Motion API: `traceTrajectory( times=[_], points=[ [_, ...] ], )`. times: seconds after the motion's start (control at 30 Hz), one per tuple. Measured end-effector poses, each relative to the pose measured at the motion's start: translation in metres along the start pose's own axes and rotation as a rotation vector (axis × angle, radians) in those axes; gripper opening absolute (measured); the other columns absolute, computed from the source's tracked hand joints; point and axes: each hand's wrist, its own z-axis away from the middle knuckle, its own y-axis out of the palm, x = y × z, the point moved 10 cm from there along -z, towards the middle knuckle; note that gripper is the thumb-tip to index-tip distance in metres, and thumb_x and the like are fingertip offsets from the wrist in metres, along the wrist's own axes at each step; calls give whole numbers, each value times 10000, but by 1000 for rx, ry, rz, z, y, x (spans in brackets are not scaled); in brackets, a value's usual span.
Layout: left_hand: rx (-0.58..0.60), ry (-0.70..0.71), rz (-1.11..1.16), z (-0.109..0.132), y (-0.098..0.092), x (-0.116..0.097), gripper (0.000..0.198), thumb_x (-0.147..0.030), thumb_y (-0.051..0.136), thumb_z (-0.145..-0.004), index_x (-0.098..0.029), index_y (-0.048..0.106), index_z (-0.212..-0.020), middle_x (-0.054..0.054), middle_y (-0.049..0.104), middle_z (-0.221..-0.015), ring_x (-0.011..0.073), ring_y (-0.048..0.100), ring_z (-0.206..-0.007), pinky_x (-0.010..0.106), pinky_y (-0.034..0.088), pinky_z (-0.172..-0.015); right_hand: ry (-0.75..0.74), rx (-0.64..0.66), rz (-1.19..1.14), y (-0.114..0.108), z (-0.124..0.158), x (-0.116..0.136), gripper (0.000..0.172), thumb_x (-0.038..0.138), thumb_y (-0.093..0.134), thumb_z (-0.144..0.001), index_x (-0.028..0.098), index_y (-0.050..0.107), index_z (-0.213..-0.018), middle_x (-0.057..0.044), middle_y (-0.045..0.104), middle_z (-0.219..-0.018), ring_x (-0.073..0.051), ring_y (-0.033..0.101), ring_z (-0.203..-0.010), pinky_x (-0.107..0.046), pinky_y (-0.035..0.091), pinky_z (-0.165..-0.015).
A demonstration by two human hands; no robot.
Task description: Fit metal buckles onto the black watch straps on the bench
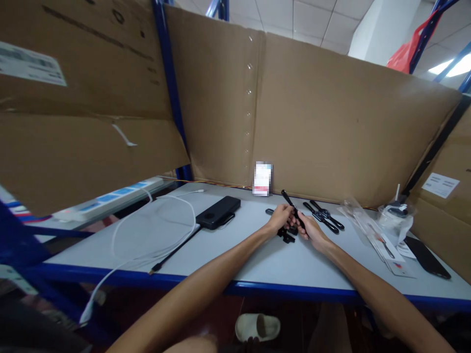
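Near the middle of the grey table, my left hand and my right hand meet on a slim black tool. Its upper end sticks out above the fingers, pointing up and left. The fingers of both hands are closed round it, and its middle is partly hidden by them. Small black parts lie on the table just below my hands. To the right of my right hand rest black handled tools, side by side.
A phone leans on the cardboard wall. Left lie a black power bank and a white cable. Right are plastic packaging, a bagged cup and a dark phone. The table's blue edge runs in front.
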Motion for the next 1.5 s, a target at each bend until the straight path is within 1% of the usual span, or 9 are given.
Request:
traceTrajectory(
  times=[0.17,0.37,0.57,0.77,0.87,1.03,1.17,1.3,1.5],
  points=[
    [-30,-64,40,3,-6,4,241,-291,490,-870,-180,501,-656,-14,511,-494,87,451,-416,191,334,-421,5,-15,70,0,0,-1,545,706,623,-819,193,511,-676,58,398,-478,-66,302,-405,-195,189,-353],
    [97,-114,128,1,5,14,311,-406,502,-903,-187,481,-683,-25,493,-508,90,435,-433,197,343,-460,-6,-54,109,-5,-3,-5,520,677,648,-815,197,509,-672,49,439,-459,-72,325,-382,-201,220,-340],
    [-127,292,-449,5,-9,-24,202,-315,496,-945,-219,516,-768,-15,540,-557,157,544,-533,244,396,-571,33,-89,60,-11,-4,-10,502,658,590,-856,195,501,-683,61,433,-459,-58,314,-363,-185,185,-339],
    [-99,418,-859,18,-2,-38,60,-284,585,-915,-244,548,-942,44,651,-755,235,656,-753,279,410,-692,56,-93,43,-11,-1,-8,490,641,577,-870,193,498,-687,68,420,-461,-54,307,-362,-184,185,-342],
    [-98,388,-729,13,-6,-38,144,-294,508,-949,-230,519,-821,25,602,-688,197,616,-668,268,402,-647,54,-89,60,-10,0,-7,503,654,572,-867,191,502,-685,68,414,-458,-54,305,-362,-184,184,-343],
    [28,18,-90,0,-1,-3,280,-352,428,-961,-195,486,-737,-14,519,-598,113,496,-477,221,349,-478,4,-55,62,-4,1,-1,534,701,598,-830,190,521,-694,71,397,-466,-57,291,-375,-189,189,-343],
    [55,-111,158,4,2,8,224,-308,492,-900,-169,503,-724,-24,501,-581,80,470,-470,185,315,-447,21,-71,61,-4,1,-1,552,710,583,-838,186,517,-680,65,401,-464,-58,295,-380,-194,193,-348],
    [47,-196,237,6,1,15,200,-288,500,-878,-172,490,-715,-34,482,-552,74,448,-455,180,312,-439,33,-86,55,-4,3,0,544,693,567,-862,181,517,-683,66,397,-466,-56,289,-384,-193,185,-354],
    [14,-38,16,4,-1,1,195,-354,470,-948,-179,509,-872,-14,566,-654,95,532,-509,189,357,-472,12,-78,26,-5,3,2,504,665,607,-850,186,527,-716,77,385,-480,-59,281,-390,-191,179,-349]
  ],
)
